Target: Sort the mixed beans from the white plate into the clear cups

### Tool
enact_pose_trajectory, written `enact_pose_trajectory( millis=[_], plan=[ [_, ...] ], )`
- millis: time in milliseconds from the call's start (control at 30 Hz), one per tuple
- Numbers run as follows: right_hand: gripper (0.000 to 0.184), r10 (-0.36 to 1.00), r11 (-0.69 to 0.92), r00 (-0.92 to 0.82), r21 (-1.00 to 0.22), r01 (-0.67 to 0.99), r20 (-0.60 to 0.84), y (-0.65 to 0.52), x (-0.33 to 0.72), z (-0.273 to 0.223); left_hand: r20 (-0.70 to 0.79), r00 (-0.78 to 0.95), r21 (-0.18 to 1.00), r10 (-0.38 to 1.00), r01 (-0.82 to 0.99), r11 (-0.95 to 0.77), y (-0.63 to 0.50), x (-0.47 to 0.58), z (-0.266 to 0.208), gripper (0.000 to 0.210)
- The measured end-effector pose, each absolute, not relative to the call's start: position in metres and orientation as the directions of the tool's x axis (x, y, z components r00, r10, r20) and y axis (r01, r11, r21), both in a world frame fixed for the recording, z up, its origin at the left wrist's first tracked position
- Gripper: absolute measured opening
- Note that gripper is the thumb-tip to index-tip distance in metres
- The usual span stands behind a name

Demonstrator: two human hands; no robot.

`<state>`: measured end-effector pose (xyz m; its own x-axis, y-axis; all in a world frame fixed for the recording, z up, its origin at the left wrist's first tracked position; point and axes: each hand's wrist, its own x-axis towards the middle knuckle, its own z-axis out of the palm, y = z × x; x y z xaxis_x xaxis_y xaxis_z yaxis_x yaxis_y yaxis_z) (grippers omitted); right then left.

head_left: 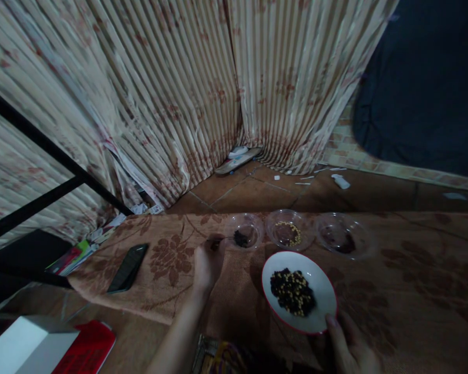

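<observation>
My left hand is closed around a thin utensil; its kind I cannot make out. Its far end reaches into a clear plastic bowl with a small heap of black grains. On the right, my right hand grips the edge of a white bowl with a red rim, tilted and holding mixed black and yellow grains. Beyond it stand a second clear bowl with yellow grains and a third clear bowl with dark grains.
A phone lies on the brown patterned cloth. Behind are a striped curtain, a skateboard and litter on the tiled floor. At left are a black metal frame and a white box.
</observation>
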<state>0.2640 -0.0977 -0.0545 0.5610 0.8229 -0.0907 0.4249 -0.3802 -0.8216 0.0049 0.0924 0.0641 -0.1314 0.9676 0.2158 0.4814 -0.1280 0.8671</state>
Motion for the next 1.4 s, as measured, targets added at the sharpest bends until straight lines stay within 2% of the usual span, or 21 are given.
enact_pose_trajectory(
  millis=[100,167,233,300,500,700,900,1100,1400],
  plan=[
    [0.059,0.813,-0.388,0.573,-0.831,0.399,-0.105,-0.096,0.261,-0.049,0.131,-0.097,0.959,0.987,0.265,-0.102,0.088,0.014,0.067,0.024],
    [0.058,0.811,-0.383,0.572,-0.851,0.36,-0.122,-0.095,0.257,-0.044,0.021,-0.05,0.996,0.999,0.09,-0.017,0.083,0.022,0.073,0.029],
    [0.056,0.812,-0.374,0.568,-0.868,0.328,-0.135,-0.093,0.253,-0.041,-0.117,0.008,0.99,0.993,-0.072,0.117,0.077,0.031,0.081,0.033],
    [0.055,0.81,-0.364,0.572,-0.875,0.318,-0.129,-0.093,0.251,-0.04,-0.195,0.053,0.959,0.979,-0.197,0.202,0.07,0.038,0.088,0.034],
    [0.047,0.835,-0.291,0.546,-0.898,0.331,-0.069,-0.091,0.249,-0.031,-0.298,0.118,0.899,0.947,-0.3,0.32,0.061,0.051,0.097,0.036],
    [0.047,0.854,-0.238,0.518,-0.92,0.31,-0.047,-0.09,0.245,-0.022,-0.262,0.094,0.934,0.96,-0.227,0.277,0.056,0.064,0.097,0.034],
    [0.043,0.861,-0.212,0.507,-0.932,0.294,-0.035,-0.092,0.242,-0.017,-0.07,0.184,0.997,0.98,0.051,0.061,0.049,0.08,0.082,0.02],
    [0.044,0.861,-0.199,0.507,-0.944,0.264,-0.04,-0.091,0.24,-0.014,0.075,0.269,0.918,0.96,0.358,-0.172,0.039,0.097,0.058,0.015],
    [0.047,0.862,-0.2,0.505,-0.945,0.257,-0.045,-0.091,0.24,-0.018,0.226,0.348,0.82,0.91,0.436,-0.37,0.027,0.106,0.046,0.012]
  ],
)
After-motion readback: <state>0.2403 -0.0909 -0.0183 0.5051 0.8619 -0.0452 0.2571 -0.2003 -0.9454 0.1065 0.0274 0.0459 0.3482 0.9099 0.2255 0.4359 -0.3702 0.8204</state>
